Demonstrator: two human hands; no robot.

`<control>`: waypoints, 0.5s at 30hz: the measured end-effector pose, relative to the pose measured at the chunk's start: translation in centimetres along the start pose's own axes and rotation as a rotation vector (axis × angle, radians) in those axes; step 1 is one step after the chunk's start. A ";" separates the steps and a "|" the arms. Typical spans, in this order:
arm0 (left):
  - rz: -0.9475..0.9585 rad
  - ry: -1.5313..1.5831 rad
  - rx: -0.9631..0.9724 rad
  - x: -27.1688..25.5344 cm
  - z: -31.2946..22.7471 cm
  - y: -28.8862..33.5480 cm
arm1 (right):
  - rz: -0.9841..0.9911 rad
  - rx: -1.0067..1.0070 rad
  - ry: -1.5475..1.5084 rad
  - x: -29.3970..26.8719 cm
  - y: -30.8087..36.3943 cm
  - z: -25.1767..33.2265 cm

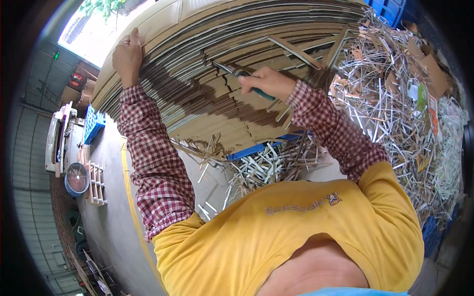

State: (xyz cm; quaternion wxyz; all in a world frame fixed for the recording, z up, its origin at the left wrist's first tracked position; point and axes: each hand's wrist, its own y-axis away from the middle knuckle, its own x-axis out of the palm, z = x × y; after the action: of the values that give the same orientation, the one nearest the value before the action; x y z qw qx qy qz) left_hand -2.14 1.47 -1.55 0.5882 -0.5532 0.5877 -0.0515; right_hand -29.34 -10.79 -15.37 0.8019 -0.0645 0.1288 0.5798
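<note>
A tall stack of brown cardboard sheets (197,126) fills the space in front of me, its layered edges facing me and a jagged dark line running down them. My right hand (270,84) is wrapped round a pair of pliers with dark green handles (263,93). Their metal jaws (221,66) touch or nearly touch the layered edges. Up at the stack's far left corner, my left hand (128,55) has its fingers curled against the top sheets; its fingertips are partly hidden. Loose cardboard strips (295,51) stick out from the stack's right part.
A big heap of thin cardboard strips (380,108) rises on the right. More strips (261,163) lie below the stack beside a blue pallet edge (254,150). On the left are a yellow floor line (129,182), a round fan (77,179) and a blue crate (93,124).
</note>
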 end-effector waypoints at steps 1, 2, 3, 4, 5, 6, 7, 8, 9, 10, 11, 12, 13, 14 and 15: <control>0.018 0.002 -0.009 0.0 0.1 0.0 | 0.027 -0.059 -0.064 0.0 -0.4 0.2; 0.016 -0.001 -0.013 0.2 0.3 -0.1 | 0.033 -0.060 -0.063 -0.1 -0.8 0.4; -0.005 0.015 0.011 0.4 0.6 -0.1 | 0.017 -0.056 -0.084 -0.1 -1.2 0.5; -0.025 0.032 0.038 0.4 0.6 -0.1 | -0.002 -0.051 -0.106 -0.1 -1.4 0.7; -0.026 0.031 0.036 0.4 0.5 -0.1 | -0.015 -0.059 -0.083 -0.2 -1.5 1.0; -0.025 0.014 0.028 0.5 0.5 -0.1 | -0.013 -0.060 -0.083 -0.1 -1.7 1.1; -0.024 -0.003 0.018 0.4 0.4 0.0 | -0.021 -0.016 -0.120 0.0 -1.7 1.2; -0.025 -0.003 0.016 0.5 0.5 -0.1 | -0.029 0.028 -0.156 0.2 -1.8 1.3; -0.041 0.007 0.023 0.5 0.6 -0.1 | -0.027 0.028 -0.155 0.6 -2.2 0.8; -0.056 0.016 0.030 0.4 0.6 -0.1 | -0.088 0.000 -0.086 1.4 -2.6 -0.4; -0.054 0.017 0.032 0.4 0.5 -0.1 | -0.154 -0.027 -0.017 2.1 -2.9 -1.4; -0.024 -0.005 0.024 0.3 0.5 -0.1 | -0.156 -0.027 -0.019 3.0 -2.7 -2.5; -0.002 -0.033 0.015 0.1 0.6 -0.3 | -0.279 -0.136 0.008 4.2 -2.4 -3.2; -0.008 -0.035 0.017 0.1 0.1 0.0 | -0.406 -0.244 0.036 5.2 -1.8 -3.5; -0.048 -0.017 0.038 -0.1 -0.2 0.9 | -0.315 -0.152 0.057 5.5 0.3 -2.4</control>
State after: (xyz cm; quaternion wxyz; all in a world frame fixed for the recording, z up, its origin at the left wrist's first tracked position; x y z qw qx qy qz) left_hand -2.86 1.80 -2.05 0.6019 -0.5565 0.5682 -0.0722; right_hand -28.32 -6.28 -19.23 0.8718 -0.1607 0.0955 0.4528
